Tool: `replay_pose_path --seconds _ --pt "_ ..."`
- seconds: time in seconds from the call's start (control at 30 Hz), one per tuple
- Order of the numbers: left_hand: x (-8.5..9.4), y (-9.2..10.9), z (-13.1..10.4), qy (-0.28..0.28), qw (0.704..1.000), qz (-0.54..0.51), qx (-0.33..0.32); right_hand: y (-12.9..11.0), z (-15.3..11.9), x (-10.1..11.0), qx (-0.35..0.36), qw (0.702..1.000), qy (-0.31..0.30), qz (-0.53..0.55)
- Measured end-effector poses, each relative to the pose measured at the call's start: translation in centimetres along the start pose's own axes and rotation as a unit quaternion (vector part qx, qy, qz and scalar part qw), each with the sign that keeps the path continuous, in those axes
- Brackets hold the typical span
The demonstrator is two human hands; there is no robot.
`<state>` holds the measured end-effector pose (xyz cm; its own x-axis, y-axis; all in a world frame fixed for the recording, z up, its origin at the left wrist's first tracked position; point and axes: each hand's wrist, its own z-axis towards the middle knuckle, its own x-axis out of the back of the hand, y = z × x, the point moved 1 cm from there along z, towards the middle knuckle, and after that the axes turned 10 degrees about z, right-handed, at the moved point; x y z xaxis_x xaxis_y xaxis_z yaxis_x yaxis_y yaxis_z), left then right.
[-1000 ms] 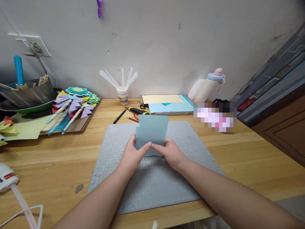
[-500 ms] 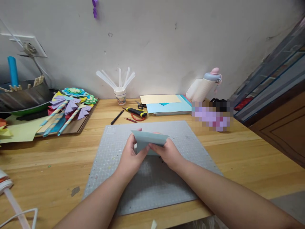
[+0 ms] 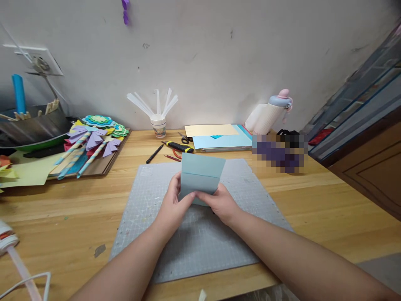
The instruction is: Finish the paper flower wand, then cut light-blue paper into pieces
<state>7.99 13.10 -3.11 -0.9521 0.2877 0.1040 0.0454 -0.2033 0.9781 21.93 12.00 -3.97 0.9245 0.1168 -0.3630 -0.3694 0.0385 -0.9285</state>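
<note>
A pale blue sheet of paper (image 3: 202, 173) with a crease running across it is held up over the grey cutting mat (image 3: 206, 246). My left hand (image 3: 175, 200) grips its left edge, thumb on the near face and fingers behind. On the right side, my right hand (image 3: 222, 202) pinches the same paper, its thumb meeting the left thumb near the lower middle. Most of the fingers are hidden behind the paper.
Behind the mat lie a black pen (image 3: 154, 154), a red pencil (image 3: 172, 158), a yellow-black utility knife (image 3: 180, 146) and scissors (image 3: 184, 137). Farther back are a paper cup (image 3: 158, 126) of clear sticks, stacked papers (image 3: 219, 142) and a bottle (image 3: 271, 115). Paper flowers (image 3: 97, 131) lie left.
The paper's upper part has swung up, so its broad creased face now shows where a folded edge faced me before. Both hands stay in nearly the same place.
</note>
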Motion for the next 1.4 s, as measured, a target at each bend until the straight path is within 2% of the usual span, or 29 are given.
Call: replay_pose_path --seconds 0.23,0.33,0.57,0.77,0.93,1.2,1.3,1.37,1.4 --pt "-0.3 0.6 -0.3 -0.001 1.000 0.021 -0.006 -0.4 0.3 0.3 0.020 1.000 -0.010 -0.010" --pt "-0.1 0.4 0.0 0.007 0.999 0.035 -0.013 -0.4 0.3 0.6 0.006 1.000 -0.001 0.004" --pt "-0.4 0.4 -0.5 -0.028 0.999 0.020 -0.013 0.0 0.2 0.2 0.001 1.000 0.018 0.018" --pt "-0.3 0.5 -0.5 0.004 0.998 0.056 -0.012 0.2 0.5 0.4 0.004 1.000 -0.007 -0.002" --pt "-0.5 0.3 -0.5 -0.019 0.998 0.054 0.002 0.6 0.6 0.7 -0.005 1.000 -0.003 -0.013" --pt "0.4 -0.1 0.3 0.063 0.993 0.095 0.016 0.7 0.5 0.7 0.002 0.998 -0.032 -0.046" --pt "0.9 0.0 0.3 0.082 0.989 0.118 0.037 -0.3 0.6 1.3 -0.004 0.997 -0.060 -0.054" --pt "1.1 0.0 0.3 0.095 0.988 0.115 0.051 -2.2 1.2 2.6 -0.014 0.992 -0.098 -0.079" --pt "1.2 -0.1 0.2 0.102 0.987 0.109 0.056 -3.6 1.6 3.6 -0.013 0.981 -0.138 -0.134"
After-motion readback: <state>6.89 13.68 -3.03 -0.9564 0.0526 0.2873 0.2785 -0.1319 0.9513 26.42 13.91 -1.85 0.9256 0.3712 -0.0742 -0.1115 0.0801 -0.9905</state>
